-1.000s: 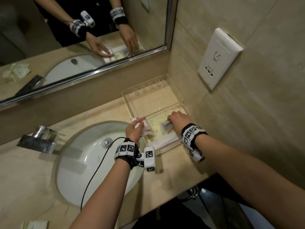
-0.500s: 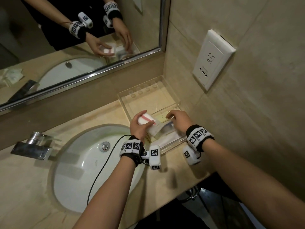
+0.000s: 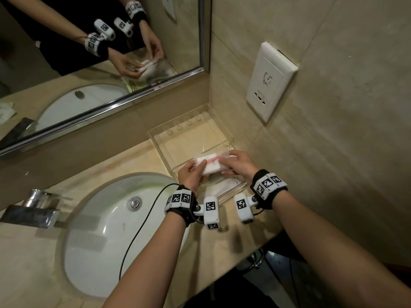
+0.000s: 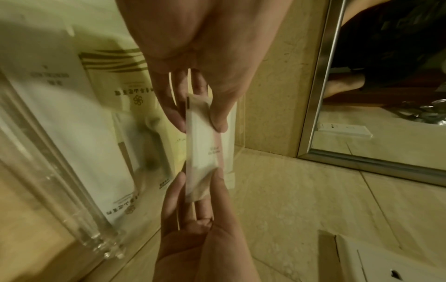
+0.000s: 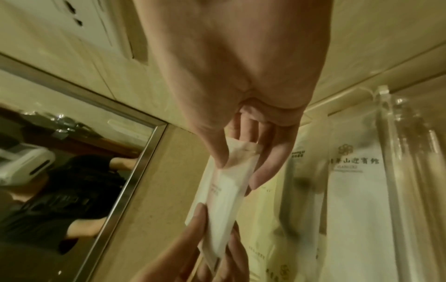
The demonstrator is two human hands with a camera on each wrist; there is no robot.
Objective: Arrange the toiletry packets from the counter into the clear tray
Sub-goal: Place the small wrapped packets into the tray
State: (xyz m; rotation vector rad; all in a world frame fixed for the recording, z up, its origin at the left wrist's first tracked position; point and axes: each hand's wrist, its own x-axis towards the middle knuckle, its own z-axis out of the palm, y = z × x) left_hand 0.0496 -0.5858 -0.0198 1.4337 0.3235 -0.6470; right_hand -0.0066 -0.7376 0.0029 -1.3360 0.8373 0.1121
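Observation:
A white packet with a pink stripe (image 3: pixel 211 163) (image 4: pixel 202 145) (image 5: pixel 226 200) hangs just above the near half of the clear tray (image 3: pixel 155 138). My left hand (image 3: pixel 195 167) (image 4: pixel 200 118) pinches its left end between thumb and fingers. My right hand (image 3: pixel 231 161) (image 5: pixel 239 171) pinches the other end. Several white and pale-yellow packets (image 3: pixel 224 185) (image 4: pixel 60 124) (image 5: pixel 357 190) lie flat in the tray under my hands. The tray's far half shows only its clear floor.
The tray sits in the corner between the mirror (image 3: pixel 89 63) and the right wall with a white socket (image 3: pixel 269 81). A white sink basin (image 3: pixel 106 236) and chrome faucet (image 3: pixel 33 210) lie to the left. A black cable (image 3: pixel 138 230) trails from my left wrist across the basin.
My left hand has brought the pink-striped packet from the tray's left edge over the tray. My right hand has lifted off the packets in the tray and taken the packet's other end.

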